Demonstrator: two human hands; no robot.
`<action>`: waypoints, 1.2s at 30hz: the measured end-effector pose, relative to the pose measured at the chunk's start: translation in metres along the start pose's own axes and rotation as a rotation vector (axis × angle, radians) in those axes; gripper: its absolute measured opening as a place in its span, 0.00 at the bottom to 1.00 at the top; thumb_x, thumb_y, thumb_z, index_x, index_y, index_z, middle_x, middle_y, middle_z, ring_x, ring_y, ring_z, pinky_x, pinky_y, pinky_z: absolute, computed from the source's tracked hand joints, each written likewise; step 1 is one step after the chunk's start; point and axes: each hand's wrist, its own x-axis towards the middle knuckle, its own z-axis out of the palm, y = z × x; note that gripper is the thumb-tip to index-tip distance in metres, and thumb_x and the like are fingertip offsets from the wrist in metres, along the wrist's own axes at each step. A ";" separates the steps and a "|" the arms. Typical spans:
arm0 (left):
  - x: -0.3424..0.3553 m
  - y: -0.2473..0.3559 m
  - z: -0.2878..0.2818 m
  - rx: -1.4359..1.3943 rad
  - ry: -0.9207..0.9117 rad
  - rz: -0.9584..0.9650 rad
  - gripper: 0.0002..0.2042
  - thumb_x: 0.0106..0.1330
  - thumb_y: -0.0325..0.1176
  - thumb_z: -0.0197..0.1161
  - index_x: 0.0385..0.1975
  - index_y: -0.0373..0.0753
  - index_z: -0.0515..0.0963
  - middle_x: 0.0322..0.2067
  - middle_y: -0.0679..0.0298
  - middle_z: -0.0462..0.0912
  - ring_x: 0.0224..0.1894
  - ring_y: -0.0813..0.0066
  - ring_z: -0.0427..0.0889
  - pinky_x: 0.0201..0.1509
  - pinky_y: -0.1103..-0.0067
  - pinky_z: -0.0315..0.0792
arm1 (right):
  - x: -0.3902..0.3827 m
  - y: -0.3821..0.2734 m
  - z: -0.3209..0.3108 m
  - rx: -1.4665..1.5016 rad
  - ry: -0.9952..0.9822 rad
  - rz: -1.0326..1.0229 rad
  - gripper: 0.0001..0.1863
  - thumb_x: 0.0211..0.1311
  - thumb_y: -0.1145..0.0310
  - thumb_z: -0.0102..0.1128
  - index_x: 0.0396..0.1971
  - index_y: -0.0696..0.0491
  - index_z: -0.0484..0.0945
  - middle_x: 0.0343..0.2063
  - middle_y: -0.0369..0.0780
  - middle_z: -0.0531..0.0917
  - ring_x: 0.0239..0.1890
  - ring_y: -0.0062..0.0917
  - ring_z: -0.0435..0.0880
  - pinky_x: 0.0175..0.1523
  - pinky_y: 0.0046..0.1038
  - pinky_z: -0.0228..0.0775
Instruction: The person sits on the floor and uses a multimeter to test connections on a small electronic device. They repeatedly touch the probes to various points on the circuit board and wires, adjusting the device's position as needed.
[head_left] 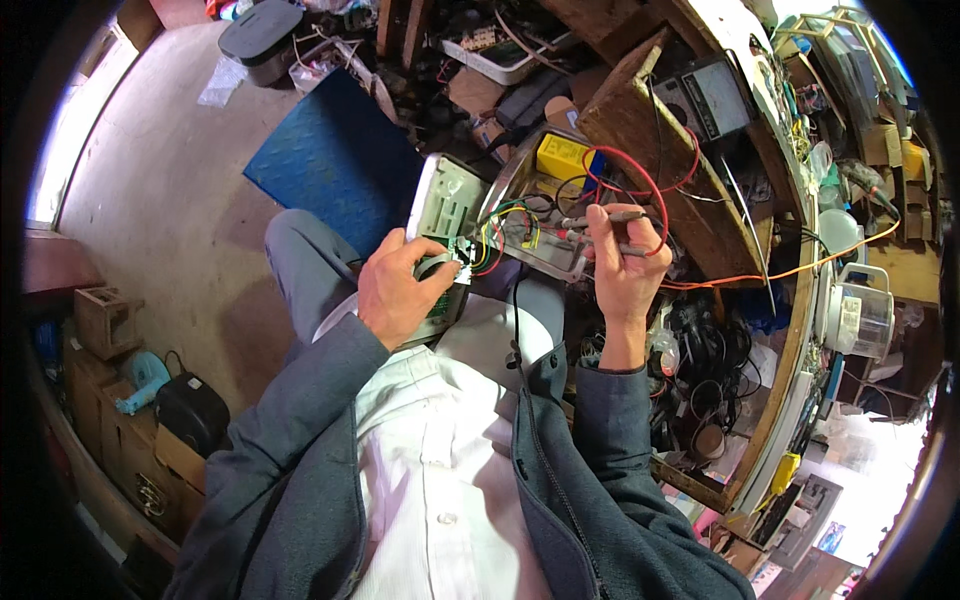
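An opened grey plastic casing lies across my lap: one half [447,192] stands on the left, the other [548,258] on the right. Coloured wires [497,222] run between them. Inside the right half sits a yellow box-shaped block [565,160], probably a battery. My left hand [398,290] is closed, thumb and fingers gripping a green circuit board [462,252] with white parts at the left half. Held like chopsticks in my right hand [628,265] are two test probes [600,222], tips pointing left over the wires. Whether the tips touch anything is too small to tell.
A red lead [655,180] loops above my right hand. Beyond my left knee lies a blue panel [335,160]. On the right stand a tilted wooden board [665,165], tangled black cables [705,365] and a cluttered bench edge [795,350]. An orange cable [790,270] crosses there.
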 end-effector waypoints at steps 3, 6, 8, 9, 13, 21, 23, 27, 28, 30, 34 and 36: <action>0.001 -0.002 0.002 0.008 0.003 0.010 0.13 0.63 0.41 0.76 0.40 0.39 0.89 0.34 0.55 0.77 0.35 0.57 0.81 0.39 0.66 0.74 | -0.001 0.004 0.000 -0.040 -0.022 0.019 0.09 0.73 0.70 0.72 0.35 0.60 0.85 0.23 0.34 0.86 0.22 0.13 0.82 0.27 0.18 0.73; 0.002 0.002 -0.002 0.012 -0.016 -0.015 0.12 0.62 0.35 0.78 0.40 0.36 0.88 0.35 0.55 0.80 0.39 0.58 0.83 0.45 0.68 0.75 | -0.001 0.004 0.002 -0.061 -0.046 -0.011 0.08 0.73 0.70 0.72 0.35 0.60 0.85 0.24 0.34 0.86 0.23 0.12 0.82 0.27 0.19 0.74; 0.001 0.002 -0.001 0.015 -0.013 -0.011 0.12 0.62 0.36 0.78 0.39 0.36 0.88 0.34 0.55 0.80 0.38 0.58 0.83 0.44 0.68 0.75 | -0.002 0.005 0.005 -0.046 -0.052 -0.013 0.08 0.73 0.70 0.72 0.36 0.59 0.85 0.24 0.34 0.86 0.23 0.12 0.82 0.27 0.19 0.74; 0.001 0.002 -0.002 0.018 -0.009 -0.011 0.12 0.62 0.36 0.78 0.39 0.36 0.88 0.34 0.55 0.79 0.38 0.58 0.82 0.43 0.68 0.75 | -0.002 0.005 0.006 -0.054 -0.053 -0.008 0.08 0.73 0.70 0.71 0.36 0.59 0.85 0.24 0.34 0.86 0.23 0.12 0.82 0.27 0.19 0.74; 0.001 0.009 -0.004 0.025 -0.018 0.016 0.12 0.62 0.37 0.78 0.38 0.37 0.87 0.32 0.56 0.76 0.35 0.59 0.79 0.39 0.67 0.71 | -0.002 0.008 0.004 -0.100 -0.053 -0.014 0.08 0.74 0.70 0.71 0.37 0.59 0.85 0.25 0.34 0.86 0.23 0.13 0.82 0.28 0.19 0.75; -0.002 0.007 -0.002 0.008 -0.008 0.021 0.12 0.63 0.39 0.77 0.38 0.38 0.87 0.31 0.58 0.74 0.33 0.61 0.76 0.36 0.67 0.69 | 0.004 -0.010 0.004 0.140 -0.073 0.094 0.09 0.75 0.67 0.70 0.41 0.59 0.86 0.30 0.36 0.89 0.30 0.17 0.88 0.31 0.20 0.79; -0.002 0.006 -0.003 0.018 -0.010 0.013 0.12 0.63 0.39 0.77 0.38 0.38 0.88 0.31 0.58 0.74 0.33 0.61 0.77 0.37 0.67 0.69 | 0.007 -0.012 0.003 0.125 -0.117 0.103 0.08 0.76 0.68 0.69 0.43 0.58 0.87 0.32 0.36 0.89 0.34 0.17 0.90 0.32 0.19 0.80; -0.001 0.007 -0.003 0.012 -0.006 0.014 0.12 0.62 0.39 0.78 0.38 0.38 0.88 0.31 0.58 0.74 0.33 0.61 0.77 0.37 0.67 0.70 | 0.009 -0.015 0.002 0.099 -0.138 0.154 0.08 0.76 0.69 0.68 0.44 0.58 0.87 0.32 0.36 0.89 0.33 0.16 0.89 0.32 0.20 0.80; -0.001 0.007 -0.003 0.013 -0.006 0.013 0.12 0.62 0.39 0.78 0.38 0.38 0.88 0.31 0.58 0.74 0.33 0.61 0.77 0.37 0.67 0.70 | 0.009 -0.014 0.001 0.098 -0.139 0.156 0.08 0.76 0.69 0.68 0.44 0.58 0.87 0.32 0.36 0.89 0.33 0.16 0.89 0.32 0.20 0.80; -0.001 0.007 -0.003 0.014 -0.006 0.014 0.12 0.62 0.38 0.78 0.38 0.38 0.88 0.31 0.58 0.74 0.33 0.61 0.77 0.37 0.67 0.70 | 0.010 -0.013 -0.001 0.098 -0.146 0.156 0.08 0.76 0.69 0.68 0.45 0.58 0.87 0.32 0.36 0.89 0.33 0.16 0.88 0.33 0.20 0.80; -0.001 0.005 -0.002 0.006 -0.007 0.017 0.12 0.62 0.39 0.77 0.38 0.38 0.88 0.31 0.58 0.74 0.34 0.61 0.77 0.37 0.67 0.70 | 0.011 -0.014 -0.002 0.101 -0.162 0.149 0.08 0.75 0.70 0.69 0.46 0.59 0.86 0.32 0.35 0.89 0.30 0.14 0.85 0.32 0.19 0.79; -0.001 0.006 -0.003 -0.006 -0.013 0.013 0.12 0.62 0.39 0.77 0.38 0.38 0.88 0.31 0.58 0.74 0.34 0.61 0.77 0.38 0.67 0.70 | 0.012 -0.016 -0.002 0.095 -0.166 0.132 0.08 0.75 0.71 0.69 0.46 0.59 0.85 0.32 0.34 0.88 0.30 0.13 0.84 0.32 0.19 0.78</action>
